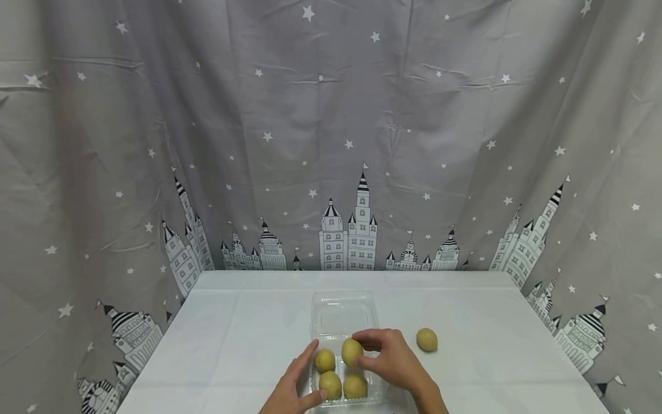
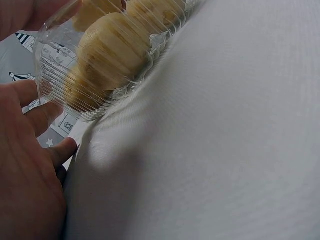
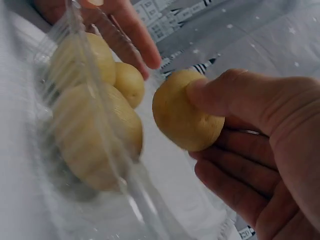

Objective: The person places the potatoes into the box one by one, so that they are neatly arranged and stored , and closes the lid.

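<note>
A potato (image 1: 352, 351) is pinched between the thumb and fingers of my right hand (image 1: 393, 359), above the far right of a clear plastic container (image 1: 376, 397). In the right wrist view the potato (image 3: 182, 112) is apart from the other potatoes. Three potatoes sit in the container: one far left (image 1: 324, 360), one near left (image 1: 330, 384) and one near right (image 1: 355, 387). My left hand (image 1: 292, 382) rests at the container's left side, fingers extended along the wall, thumb over the near left corner. In the left wrist view, its fingertips (image 2: 47, 112) touch the ribbed wall.
The container's clear lid (image 1: 343, 316) lies folded back on the far side. Another potato (image 1: 427, 340) lies on the white-covered table (image 1: 491, 345), to the right of my right hand. A grey curtain (image 1: 331, 126) with stars and castles hangs behind the table.
</note>
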`<state>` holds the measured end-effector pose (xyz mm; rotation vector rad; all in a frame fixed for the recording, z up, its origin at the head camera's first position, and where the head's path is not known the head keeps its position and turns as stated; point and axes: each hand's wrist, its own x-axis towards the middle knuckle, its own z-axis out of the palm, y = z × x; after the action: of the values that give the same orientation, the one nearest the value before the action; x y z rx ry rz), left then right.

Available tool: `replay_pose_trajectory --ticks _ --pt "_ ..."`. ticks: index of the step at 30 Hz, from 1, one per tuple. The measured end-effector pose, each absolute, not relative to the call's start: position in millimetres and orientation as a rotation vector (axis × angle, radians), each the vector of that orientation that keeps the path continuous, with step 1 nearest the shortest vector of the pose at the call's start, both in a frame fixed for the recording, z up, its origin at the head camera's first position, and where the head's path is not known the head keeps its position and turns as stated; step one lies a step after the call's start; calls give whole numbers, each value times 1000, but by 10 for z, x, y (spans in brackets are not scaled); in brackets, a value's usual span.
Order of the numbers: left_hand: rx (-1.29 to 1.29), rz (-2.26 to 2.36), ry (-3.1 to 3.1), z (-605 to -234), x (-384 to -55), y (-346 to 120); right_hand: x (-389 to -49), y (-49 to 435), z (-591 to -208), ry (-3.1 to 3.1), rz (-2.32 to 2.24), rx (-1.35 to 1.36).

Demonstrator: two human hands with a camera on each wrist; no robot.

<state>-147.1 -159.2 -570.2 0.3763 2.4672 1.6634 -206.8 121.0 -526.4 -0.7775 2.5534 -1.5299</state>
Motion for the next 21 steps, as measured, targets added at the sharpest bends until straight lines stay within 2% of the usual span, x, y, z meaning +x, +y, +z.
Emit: replay_pose_trajectory --ticks 9,21 --pt "380 1673 2453 -5701 -1471 -1600 -2084 1079 -5348 2583 -1484 -851" --pt "388 1681 2466 -5740 -1494 -1598 -2078 954 -5331 2764 -1202 -848"
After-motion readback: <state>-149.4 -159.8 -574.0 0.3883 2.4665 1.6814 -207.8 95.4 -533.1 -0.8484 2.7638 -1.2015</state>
